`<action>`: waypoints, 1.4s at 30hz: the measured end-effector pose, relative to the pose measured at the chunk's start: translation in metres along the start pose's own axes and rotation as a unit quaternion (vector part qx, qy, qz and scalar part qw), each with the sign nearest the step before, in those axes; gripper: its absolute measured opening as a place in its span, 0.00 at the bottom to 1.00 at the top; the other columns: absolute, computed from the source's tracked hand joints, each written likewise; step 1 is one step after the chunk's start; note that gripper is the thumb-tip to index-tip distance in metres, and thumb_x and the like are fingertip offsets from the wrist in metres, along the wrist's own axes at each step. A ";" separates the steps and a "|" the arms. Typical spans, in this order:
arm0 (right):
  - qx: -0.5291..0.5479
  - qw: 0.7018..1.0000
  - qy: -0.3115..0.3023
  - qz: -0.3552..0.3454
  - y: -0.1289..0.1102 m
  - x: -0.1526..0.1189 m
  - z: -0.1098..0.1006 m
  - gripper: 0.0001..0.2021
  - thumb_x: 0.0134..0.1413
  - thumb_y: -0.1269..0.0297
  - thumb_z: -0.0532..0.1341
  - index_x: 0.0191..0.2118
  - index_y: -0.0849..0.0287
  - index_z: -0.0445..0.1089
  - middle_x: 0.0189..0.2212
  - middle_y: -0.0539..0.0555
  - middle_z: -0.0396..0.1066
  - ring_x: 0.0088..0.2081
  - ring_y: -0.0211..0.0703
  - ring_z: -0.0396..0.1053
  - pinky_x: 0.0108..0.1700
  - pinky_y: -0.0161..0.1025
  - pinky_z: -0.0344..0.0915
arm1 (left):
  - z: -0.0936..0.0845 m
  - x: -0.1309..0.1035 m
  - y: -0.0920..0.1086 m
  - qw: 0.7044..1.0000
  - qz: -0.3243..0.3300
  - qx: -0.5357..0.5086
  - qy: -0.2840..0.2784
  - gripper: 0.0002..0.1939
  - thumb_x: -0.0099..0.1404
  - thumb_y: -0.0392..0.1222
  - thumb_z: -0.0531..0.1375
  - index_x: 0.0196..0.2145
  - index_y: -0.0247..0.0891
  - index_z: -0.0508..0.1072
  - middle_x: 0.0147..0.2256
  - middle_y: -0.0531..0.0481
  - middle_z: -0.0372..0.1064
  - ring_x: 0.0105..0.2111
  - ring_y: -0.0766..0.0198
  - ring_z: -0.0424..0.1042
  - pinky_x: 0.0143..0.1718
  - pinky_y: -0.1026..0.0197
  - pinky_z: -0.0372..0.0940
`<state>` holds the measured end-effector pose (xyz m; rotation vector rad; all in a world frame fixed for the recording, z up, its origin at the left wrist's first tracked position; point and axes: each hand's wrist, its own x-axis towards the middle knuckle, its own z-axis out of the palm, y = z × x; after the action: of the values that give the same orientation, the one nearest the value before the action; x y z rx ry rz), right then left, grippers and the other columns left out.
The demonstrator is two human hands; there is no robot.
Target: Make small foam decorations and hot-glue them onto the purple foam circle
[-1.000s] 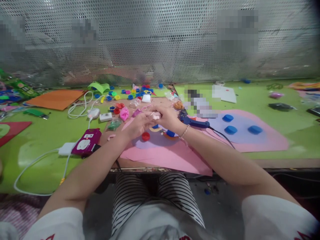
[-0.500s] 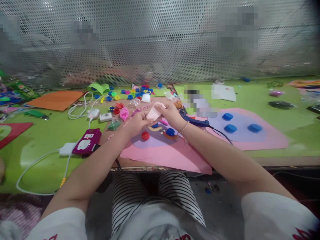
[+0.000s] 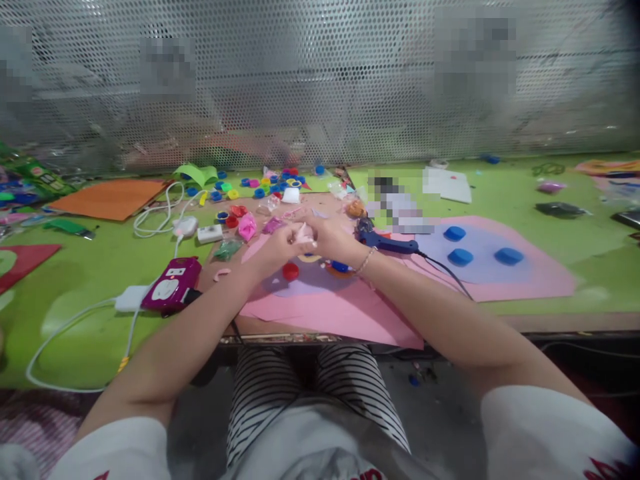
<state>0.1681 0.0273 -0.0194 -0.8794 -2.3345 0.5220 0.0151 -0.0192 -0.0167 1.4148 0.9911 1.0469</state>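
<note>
A pale pink piece of modelling clay is pinched between both hands above the middle of the table. My left hand grips it from the left with curled fingers. From the right, my right hand closes around it, its fingers partly hidden behind the hand. Under the hands lies a pink sheet with a lilac patch. On that patch sit a red bottle cap and a blue cap, the latter partly covered by my right wrist.
A blue-handled hot glue gun with a black cord lies right of my hands. Further right, a second pink sheet bears blue caps. At left are a purple power socket, white cables and orange paper. Loose caps lie behind.
The clay was a flat, folded slab showing broadly; now it is squeezed smaller and mostly covered by the fingers. My hands have come closer together and slightly lower.
</note>
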 end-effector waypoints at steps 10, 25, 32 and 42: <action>-0.106 0.994 -0.009 0.008 -0.015 -0.001 -0.010 0.11 0.49 0.64 0.65 0.39 0.63 0.71 0.28 0.53 0.73 0.28 0.37 0.66 0.29 0.33 0.55 | -0.001 0.001 0.000 0.999 0.040 0.035 0.011 0.12 0.61 0.48 0.59 0.32 0.35 0.74 0.30 0.48 0.72 0.29 0.67 0.68 0.33 0.63 0.63; 0.145 0.963 0.206 0.094 0.051 0.013 -0.028 0.11 0.51 0.63 0.63 0.38 0.61 0.78 0.29 0.53 0.77 0.30 0.42 0.74 0.32 0.38 0.70 | -0.009 0.009 0.002 0.971 -0.040 -0.233 0.044 0.18 0.60 0.29 0.54 0.48 0.34 0.69 0.45 0.40 0.73 0.45 0.58 0.74 0.52 0.54 0.66; 0.078 0.989 0.113 -0.058 0.014 0.002 -0.015 0.29 0.49 0.60 0.65 0.58 0.55 0.64 0.53 0.59 0.69 0.53 0.47 0.68 0.54 0.46 0.66 | -0.012 0.006 0.005 0.955 -0.063 -0.291 0.014 0.20 0.66 0.51 0.48 0.46 0.37 0.70 0.44 0.43 0.72 0.43 0.58 0.72 0.41 0.57 0.68; -0.023 0.984 0.082 -0.155 0.004 -0.001 0.003 0.12 0.51 0.65 0.65 0.43 0.60 0.75 0.44 0.58 0.75 0.50 0.48 0.70 0.53 0.46 0.65 | -0.002 -0.002 0.011 0.954 -0.039 -0.289 -0.062 0.33 0.62 0.65 0.48 0.51 0.37 0.69 0.35 0.45 0.69 0.31 0.64 0.67 0.33 0.60 0.64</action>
<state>0.1682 0.0292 -0.0242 -0.5411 -2.2799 0.2562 0.0134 -0.0213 -0.0063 0.9359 0.5732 1.0631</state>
